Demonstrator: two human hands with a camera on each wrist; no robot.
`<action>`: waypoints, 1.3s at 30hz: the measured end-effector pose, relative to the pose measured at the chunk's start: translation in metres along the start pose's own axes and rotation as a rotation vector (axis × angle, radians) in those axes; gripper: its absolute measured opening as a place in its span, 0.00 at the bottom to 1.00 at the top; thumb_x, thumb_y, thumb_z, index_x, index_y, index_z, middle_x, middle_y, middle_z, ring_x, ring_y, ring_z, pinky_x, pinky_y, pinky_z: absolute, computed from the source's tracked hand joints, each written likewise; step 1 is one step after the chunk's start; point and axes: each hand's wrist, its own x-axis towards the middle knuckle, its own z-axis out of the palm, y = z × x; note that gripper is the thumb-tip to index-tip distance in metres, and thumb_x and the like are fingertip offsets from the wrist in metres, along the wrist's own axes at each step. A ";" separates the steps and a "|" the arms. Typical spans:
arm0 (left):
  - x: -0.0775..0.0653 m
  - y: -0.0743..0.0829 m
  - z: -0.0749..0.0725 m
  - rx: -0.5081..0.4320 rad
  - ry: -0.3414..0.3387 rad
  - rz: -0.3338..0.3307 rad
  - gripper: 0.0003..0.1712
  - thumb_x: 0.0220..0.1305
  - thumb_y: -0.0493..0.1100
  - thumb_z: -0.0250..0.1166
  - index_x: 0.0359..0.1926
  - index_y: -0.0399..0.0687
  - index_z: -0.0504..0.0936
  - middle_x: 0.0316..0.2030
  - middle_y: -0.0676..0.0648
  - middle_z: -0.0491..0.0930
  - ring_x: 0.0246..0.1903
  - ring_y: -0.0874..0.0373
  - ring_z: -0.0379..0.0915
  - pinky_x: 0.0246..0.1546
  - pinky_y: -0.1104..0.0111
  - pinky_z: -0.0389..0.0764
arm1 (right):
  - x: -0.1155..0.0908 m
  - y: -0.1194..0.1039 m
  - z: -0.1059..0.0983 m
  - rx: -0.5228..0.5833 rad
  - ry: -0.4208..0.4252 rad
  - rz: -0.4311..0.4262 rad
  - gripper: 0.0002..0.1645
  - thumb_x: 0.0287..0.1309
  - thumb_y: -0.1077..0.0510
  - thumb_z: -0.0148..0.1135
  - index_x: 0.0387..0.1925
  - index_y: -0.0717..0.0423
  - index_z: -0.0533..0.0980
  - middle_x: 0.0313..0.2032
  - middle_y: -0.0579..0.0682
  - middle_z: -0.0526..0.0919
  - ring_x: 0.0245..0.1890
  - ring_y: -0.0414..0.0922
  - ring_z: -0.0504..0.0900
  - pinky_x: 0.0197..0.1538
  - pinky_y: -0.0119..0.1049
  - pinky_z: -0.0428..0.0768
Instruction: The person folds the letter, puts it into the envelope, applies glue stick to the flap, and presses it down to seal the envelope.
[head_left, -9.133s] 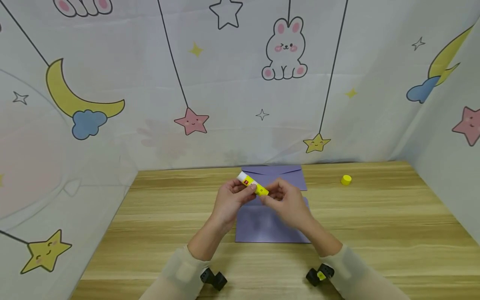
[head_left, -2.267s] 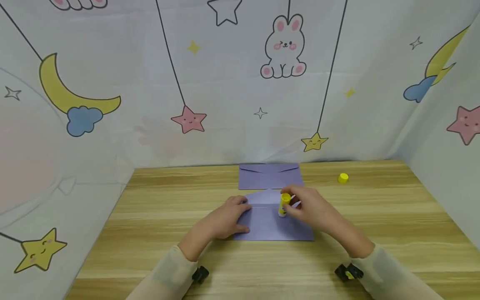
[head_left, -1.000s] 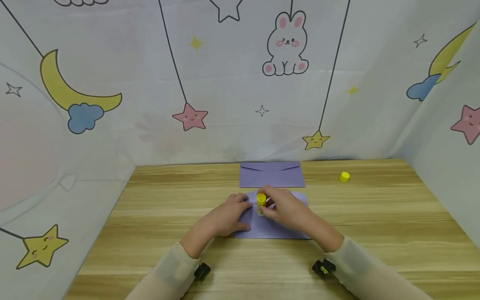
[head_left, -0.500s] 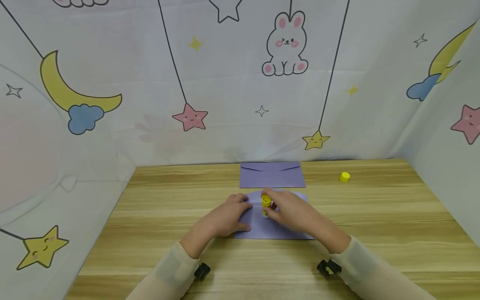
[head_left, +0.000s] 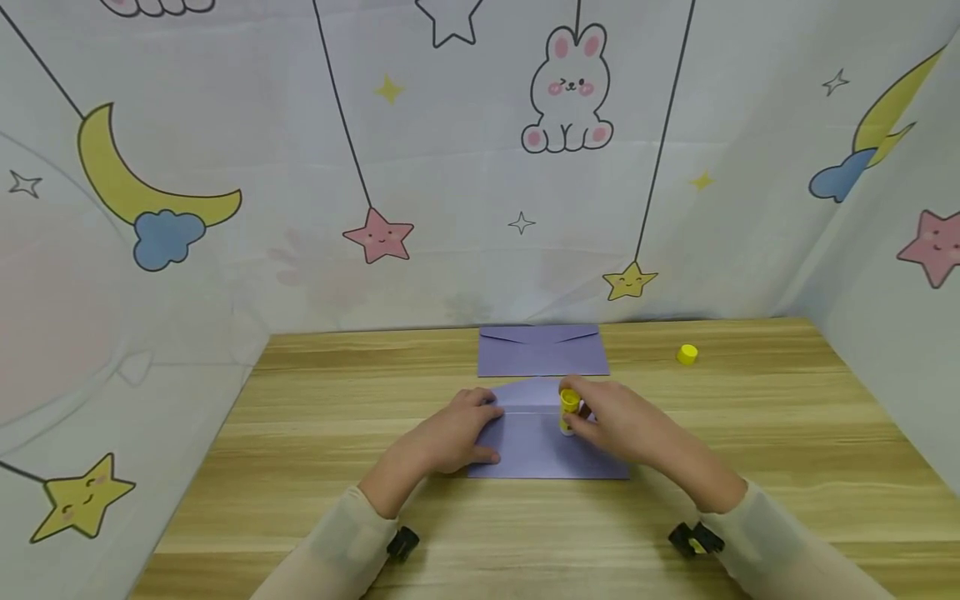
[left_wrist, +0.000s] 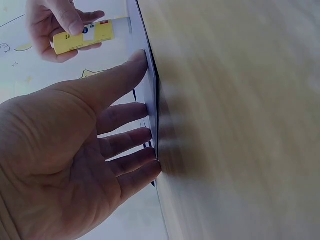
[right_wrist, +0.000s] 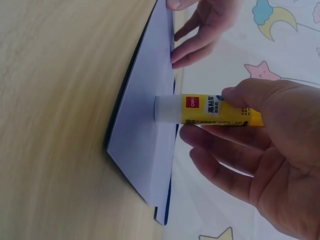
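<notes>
A purple envelope (head_left: 536,454) lies on the table with its flap spread away from the person. My right hand (head_left: 618,417) pinches a yellow glue stick (right_wrist: 220,109) between thumb and fingers. The stick stands upright, its white end (right_wrist: 167,109) down against the envelope's right part near the flap fold. At the envelope's left edge rests my left hand (head_left: 453,433), with thumb and fingertips spread on the paper. In the left wrist view the left fingers (left_wrist: 125,142) are nearly straight along the envelope's edge.
Behind the first envelope lies a second purple envelope (head_left: 540,358), its flap side up. A yellow cap (head_left: 687,354) sits at the back right of the wooden table (head_left: 360,383). A printed cloth (head_left: 450,167) hangs behind the table.
The glue stick slid right along the envelope over the last half second, after going left earlier. Some seconds ago both hands held it in the air; the left hand since came down onto the envelope.
</notes>
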 end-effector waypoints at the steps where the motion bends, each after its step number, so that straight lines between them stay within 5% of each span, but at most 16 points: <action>1: 0.000 0.000 0.000 -0.002 0.001 0.001 0.37 0.68 0.51 0.76 0.71 0.37 0.77 0.74 0.37 0.66 0.74 0.41 0.60 0.73 0.53 0.68 | -0.001 0.001 -0.001 -0.001 0.000 0.001 0.21 0.70 0.60 0.70 0.59 0.58 0.75 0.39 0.41 0.84 0.39 0.38 0.85 0.40 0.35 0.85; 25: 0.000 -0.001 -0.001 0.019 0.005 0.016 0.38 0.69 0.52 0.75 0.71 0.38 0.76 0.74 0.37 0.66 0.74 0.41 0.60 0.73 0.53 0.68 | 0.036 -0.035 0.027 0.069 0.005 -0.127 0.22 0.72 0.59 0.69 0.62 0.58 0.73 0.42 0.46 0.86 0.42 0.42 0.87 0.43 0.37 0.86; 39: 0.000 -0.001 0.000 0.009 0.001 0.009 0.37 0.69 0.51 0.75 0.71 0.37 0.76 0.74 0.36 0.65 0.74 0.40 0.60 0.72 0.53 0.68 | 0.012 -0.011 0.008 0.014 -0.006 -0.018 0.21 0.71 0.59 0.70 0.59 0.59 0.75 0.38 0.41 0.83 0.40 0.38 0.85 0.40 0.35 0.84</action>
